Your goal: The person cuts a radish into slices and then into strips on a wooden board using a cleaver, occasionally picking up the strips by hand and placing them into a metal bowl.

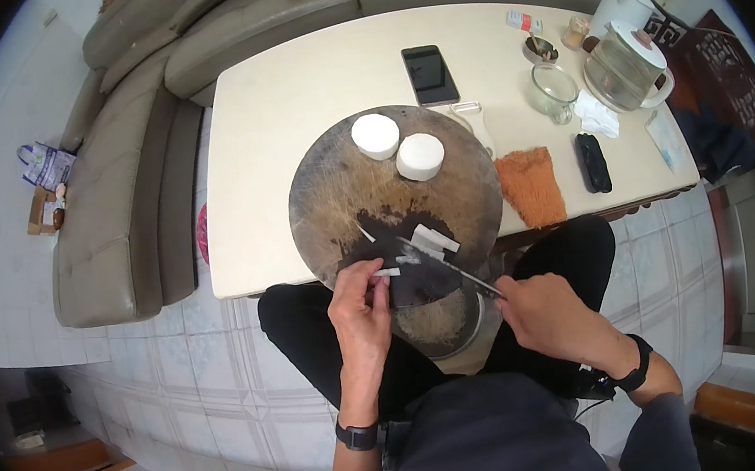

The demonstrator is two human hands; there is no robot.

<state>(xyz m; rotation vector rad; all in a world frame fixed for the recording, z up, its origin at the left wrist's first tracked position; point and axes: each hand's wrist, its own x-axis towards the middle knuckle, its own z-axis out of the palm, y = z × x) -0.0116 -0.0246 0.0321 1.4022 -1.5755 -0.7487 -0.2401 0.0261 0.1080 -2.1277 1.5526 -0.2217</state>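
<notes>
My left hand (361, 301) pinches a small white strip (387, 272) over the near edge of the round wooden chopping board (326, 186). In my right hand (542, 310) is the handle of a dark-bladed cleaver (405, 280), its blade lying over the near part of the board. White bits cling to the blade. Several white strips (434, 240) lie together beside the blade, and one thin strip (365, 232) is apart to the left. Two thick white round pieces, one (375, 136) and another (421, 156), stand at the board's far side.
A metal bowl (442, 325) with white shreds sits below the board, between my knees. On the table (250, 157) are a phone (430, 75), a peeler (473, 124), an orange cloth (532, 187), a black case (592, 163), a glass cup (554, 93) and a pitcher (624, 67). A person lies on the sofa (264, 27).
</notes>
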